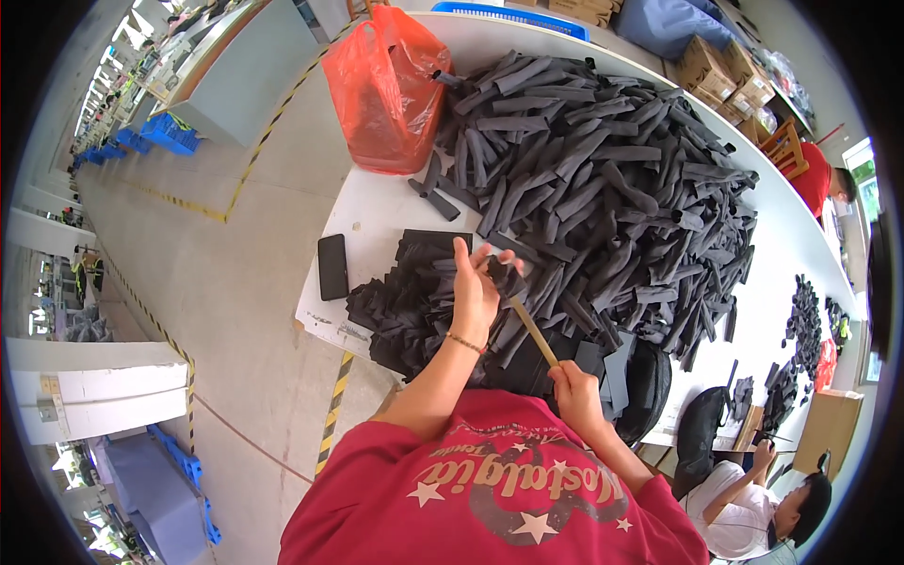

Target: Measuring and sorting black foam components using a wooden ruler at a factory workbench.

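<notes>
On shirt point(490, 494), pale lettering point(509, 477), right fingers point(563, 374) around stick point(534, 331)

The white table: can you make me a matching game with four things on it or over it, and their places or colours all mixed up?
1. Phone
2. Plastic bag
3. Stick
4. Dark tubes

A. Heaped in a big pile
B. Held in the right hand
C. Lying flat near the table's left edge
D. Orange-red

Pairs: 1-C, 2-D, 3-B, 4-A
</notes>
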The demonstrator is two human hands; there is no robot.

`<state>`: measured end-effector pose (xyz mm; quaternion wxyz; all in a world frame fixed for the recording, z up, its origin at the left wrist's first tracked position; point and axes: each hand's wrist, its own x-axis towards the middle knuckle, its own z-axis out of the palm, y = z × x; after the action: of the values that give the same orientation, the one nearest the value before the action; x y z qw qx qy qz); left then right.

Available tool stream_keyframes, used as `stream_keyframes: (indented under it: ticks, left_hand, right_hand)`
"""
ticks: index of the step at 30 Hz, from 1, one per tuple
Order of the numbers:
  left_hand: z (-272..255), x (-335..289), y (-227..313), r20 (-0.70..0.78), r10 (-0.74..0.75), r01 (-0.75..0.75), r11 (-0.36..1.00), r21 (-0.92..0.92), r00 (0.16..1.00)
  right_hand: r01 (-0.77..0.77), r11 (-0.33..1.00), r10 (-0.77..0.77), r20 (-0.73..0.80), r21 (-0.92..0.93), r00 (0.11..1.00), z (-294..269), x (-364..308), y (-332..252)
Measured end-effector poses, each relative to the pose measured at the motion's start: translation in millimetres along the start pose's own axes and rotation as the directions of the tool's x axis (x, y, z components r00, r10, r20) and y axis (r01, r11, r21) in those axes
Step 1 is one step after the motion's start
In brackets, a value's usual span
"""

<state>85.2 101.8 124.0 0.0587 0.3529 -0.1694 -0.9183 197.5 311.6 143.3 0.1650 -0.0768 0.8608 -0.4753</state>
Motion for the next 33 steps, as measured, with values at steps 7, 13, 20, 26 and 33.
stream_keyframes:
  ticks: [7,13,20,26,33]
  left_hand:
    - [-37.5,15.9,-9.9,0.133,-0.017,-0.02,0.962,0.274,0.991]
    - [-39.2,63.6,84.6,0.076,0.362,-0.368,0.926,0.088,0.929]
    - [-17.5,40.4,47.1,-0.101,0.248,-0.252,0.967,-0.029,0.964]
    - [-18.6,31.1,28.6,-0.117,0.268,-0.258,0.962,0.087,0.956]
    - [-29.9,-14.5,8.3,0.402,-0.503,-0.203,0.404,0.892,0.765]
  right_hand:
    - [0.048,0.998,-0.047,-0.038,0.033,0.998,25.8,2.9,9.2]
    - [0.103,0.995,-0.101,0.159,-0.003,0.982,3.7,-49.3,21.5]
    - [0.068,0.927,-0.034,-0.097,0.369,0.995,14.7,32.5,-27.1]
    - [0.103,0.777,-0.004,-0.158,0.621,0.987,39.0,108.7,-28.1]
    - [0.116,0.889,-0.064,-0.132,0.443,0.989,13.6,143.1,-32.5]
